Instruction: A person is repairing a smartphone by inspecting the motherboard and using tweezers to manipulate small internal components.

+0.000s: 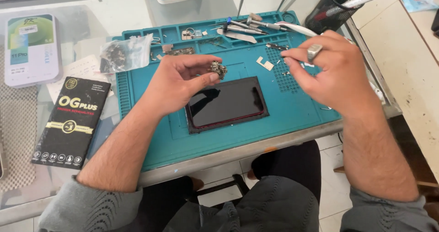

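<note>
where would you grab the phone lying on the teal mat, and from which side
Take the phone by its two long edges, coming straight down from above. It lies flat, screen up, on the mat, so only the thin edges offer a grip. Its near side is open; the left hand, holding a clump of small parts, hovers over the far corner.

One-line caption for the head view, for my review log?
Left hand pinches a clump of tiny screws above a dark phone on a teal repair mat; right hand hovers nearby.

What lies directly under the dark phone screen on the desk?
The phone screen lies flat on a teal work mat, which rests on the glass table. The patch of mat beneath the screen is covered.
</note>
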